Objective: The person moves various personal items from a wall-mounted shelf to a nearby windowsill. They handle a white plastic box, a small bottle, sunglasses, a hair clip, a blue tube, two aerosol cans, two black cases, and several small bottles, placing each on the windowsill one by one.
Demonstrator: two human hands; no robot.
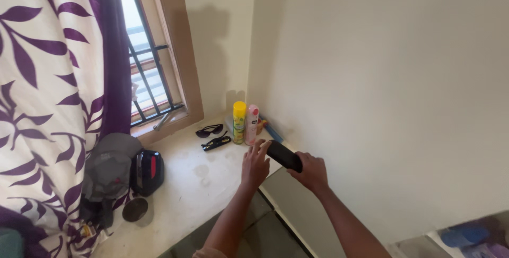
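1. The black object [284,155] in the right hand [312,173] is partly covered by both hands; its kind cannot be told.
2. The blue items [466,235] at the bottom right corner are blurred and cut off.
3. The small objects [270,129] behind the spray cans [245,123], in the ledge's [180,184] far corner, are mostly hidden.

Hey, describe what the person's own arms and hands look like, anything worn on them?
Both forearms are bare, with no sleeves in view. The left hand and right hand wear no gloves, and no watch, ring or bracelet can be made out at this size.
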